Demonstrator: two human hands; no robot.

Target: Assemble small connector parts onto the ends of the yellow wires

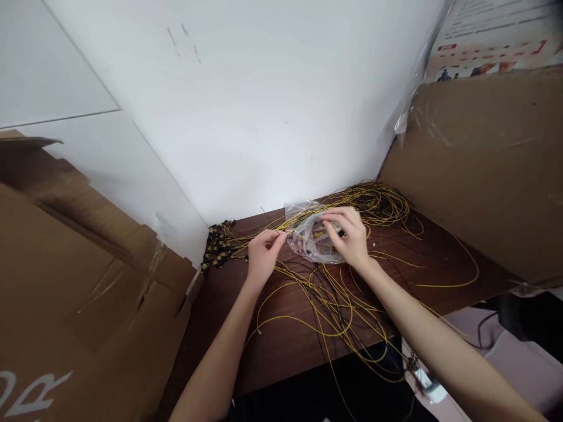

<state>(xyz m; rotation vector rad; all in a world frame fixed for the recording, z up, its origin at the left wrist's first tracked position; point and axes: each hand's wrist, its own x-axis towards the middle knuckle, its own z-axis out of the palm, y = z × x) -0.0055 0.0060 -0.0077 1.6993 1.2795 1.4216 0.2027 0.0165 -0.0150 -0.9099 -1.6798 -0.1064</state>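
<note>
Both bare arms stretched out toward 12 o'clock. Left hand [262,253] is pinching with fingertips, pointing to 2. Right hand [347,234] is palm down, fingers curled toward 10.

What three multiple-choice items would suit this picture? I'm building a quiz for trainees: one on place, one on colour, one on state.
1. Where does the clear crumpled plastic bag lie?
A. dark wooden tabletop
B. floor
C. inside a box

2. What colour are the thin tangled wires?
A. red
B. yellow
C. blue

3. How is the right hand?
A. raised clear
B. on cardboard
C. resting on the bag

Answers: A, the bag lies on the table among wires; B, the strands are yellow; C, its fingers press the plastic while the left hand pinches at its edge.
</note>
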